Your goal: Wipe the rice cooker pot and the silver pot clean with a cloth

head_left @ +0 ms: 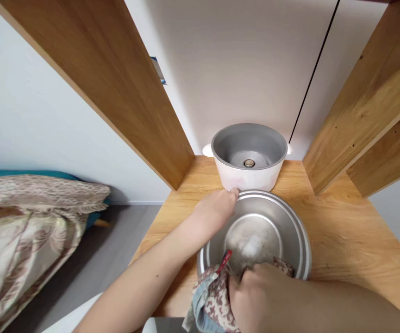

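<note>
Clock face laid over the metal pot (292, 236), which sits straight ahead of me on the wooden surface (346, 245), out of its cooker. My left hand (221, 208) grips the pot's rim at eleven, fingers folded over the edge. My right hand (259, 291) is at six, bunched tight around a patterned cloth (214, 300): part of it inside the pot, part draped over the near rim, red tag (225, 260) showing. Cooker (252, 179) upright at twelve, just beyond the pot, mouth up, a round metal button (249, 163) in its floor. Cannot tell whether the two touch.

Progress, as I judge it: cloth work under way, not finished, as the cloth is in the pot. Pale, cloudy patch on the pot's bottom; mark or glare, cannot tell. How much wall is done: unclear.
</note>
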Action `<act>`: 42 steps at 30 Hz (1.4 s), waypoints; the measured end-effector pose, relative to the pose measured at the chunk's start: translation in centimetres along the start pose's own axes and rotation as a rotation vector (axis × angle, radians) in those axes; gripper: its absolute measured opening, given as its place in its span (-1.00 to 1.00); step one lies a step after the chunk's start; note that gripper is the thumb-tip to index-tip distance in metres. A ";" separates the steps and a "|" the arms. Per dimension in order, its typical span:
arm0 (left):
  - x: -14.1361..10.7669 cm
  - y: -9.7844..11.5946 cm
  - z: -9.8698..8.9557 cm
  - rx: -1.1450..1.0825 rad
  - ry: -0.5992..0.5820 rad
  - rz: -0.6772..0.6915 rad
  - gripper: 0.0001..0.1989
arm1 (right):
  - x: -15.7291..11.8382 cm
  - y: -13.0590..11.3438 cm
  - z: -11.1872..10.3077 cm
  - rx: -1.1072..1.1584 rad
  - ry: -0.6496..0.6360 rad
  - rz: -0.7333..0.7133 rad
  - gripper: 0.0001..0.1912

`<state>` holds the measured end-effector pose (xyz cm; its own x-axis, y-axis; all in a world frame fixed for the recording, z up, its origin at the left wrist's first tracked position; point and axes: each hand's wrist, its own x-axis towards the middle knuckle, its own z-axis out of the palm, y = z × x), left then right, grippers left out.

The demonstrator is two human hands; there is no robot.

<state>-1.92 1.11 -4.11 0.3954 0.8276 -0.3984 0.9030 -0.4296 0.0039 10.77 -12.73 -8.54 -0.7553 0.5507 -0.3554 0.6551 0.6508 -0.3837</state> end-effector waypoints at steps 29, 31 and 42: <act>0.3 -0.1 0.2 0.037 -0.006 0.016 -0.57 | 0.0 -0.2 -0.6 0.029 -0.072 0.058 -0.47; 0.3 -0.1 0.2 0.049 -0.015 0.011 -0.56 | 0.1 -0.3 -0.5 0.036 -0.069 0.071 -0.48; 0.6 -0.3 0.3 0.026 0.003 0.012 -0.56 | 0.3 -0.3 0.0 0.036 -0.019 0.058 -0.49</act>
<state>-2.00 1.60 -4.63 0.4065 0.8237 -0.3953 0.8936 -0.4486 -0.0158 10.36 -12.76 -8.51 -0.7155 0.5769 -0.3940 0.6985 0.5986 -0.3921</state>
